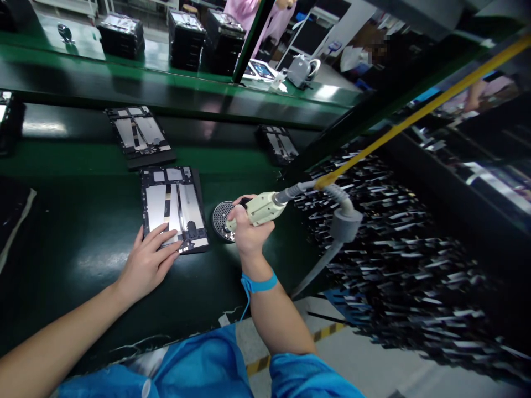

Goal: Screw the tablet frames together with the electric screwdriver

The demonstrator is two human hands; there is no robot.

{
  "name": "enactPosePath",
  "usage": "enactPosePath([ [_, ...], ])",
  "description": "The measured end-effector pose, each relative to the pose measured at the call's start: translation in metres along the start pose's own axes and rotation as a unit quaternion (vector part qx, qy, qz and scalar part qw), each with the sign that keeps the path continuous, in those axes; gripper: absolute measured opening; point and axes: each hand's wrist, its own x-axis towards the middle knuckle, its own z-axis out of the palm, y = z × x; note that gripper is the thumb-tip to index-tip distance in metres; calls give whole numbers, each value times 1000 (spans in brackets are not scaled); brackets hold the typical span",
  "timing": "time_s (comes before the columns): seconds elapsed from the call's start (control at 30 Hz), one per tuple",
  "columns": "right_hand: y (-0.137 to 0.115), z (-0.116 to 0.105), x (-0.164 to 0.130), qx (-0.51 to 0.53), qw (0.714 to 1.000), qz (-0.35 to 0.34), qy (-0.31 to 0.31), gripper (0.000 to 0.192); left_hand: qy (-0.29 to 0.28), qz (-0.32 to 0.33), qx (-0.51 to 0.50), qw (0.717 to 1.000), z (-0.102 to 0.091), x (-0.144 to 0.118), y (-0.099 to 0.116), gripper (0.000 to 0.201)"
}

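Observation:
My left hand (151, 260) lies with fingers spread on the lower edge of an opened tablet (191, 204), whose pale battery panels and dark ribbon strips show. The tablet rests on a dark slab on the green bench. To its right, my right hand (251, 232) is wrapped round a pale electric screwdriver (263, 209) hung from a yellow strap. The tool's tip end is over a round metal dish with a perforated face (222, 221); whether the bit touches it, I cannot tell. A blue band (259, 283) circles my right wrist.
Behind the tablet lie another opened tablet (143, 132) and a further one (279, 145) at right. Stacks of tablets (186, 41) stand on the raised back shelf (166, 83). A dark slanting post and dense rows of dark strips (394, 265) border the right side. A grey cable (317, 269) hangs from the tool.

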Motion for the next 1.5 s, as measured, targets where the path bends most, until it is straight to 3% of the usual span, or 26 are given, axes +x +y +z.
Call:
enactPosePath([
  [0.17, -1, -1, 2, 15, 1000, 0, 3, 18, 2, -1, -3, 1000, 0, 1, 1, 25],
  [0.33, -24, 9, -2, 102, 995, -13, -8, 13, -3, -15, -12, 1000, 1, 2, 3, 30],
  [0.5, -45, 35, -31, 171, 978, 4, -121, 21, -8, -24, -35, 999, 1, 4, 4, 37],
  [0.7, -39, 53, -57, 207, 956, 6, -207, 27, -14, -32, -54, 998, -1, 5, 4, 40],
  [1.5, -26, 53, -64, 148, 962, 3, -231, 27, -25, -44, -58, 997, 0, 5, 5, 40],
])
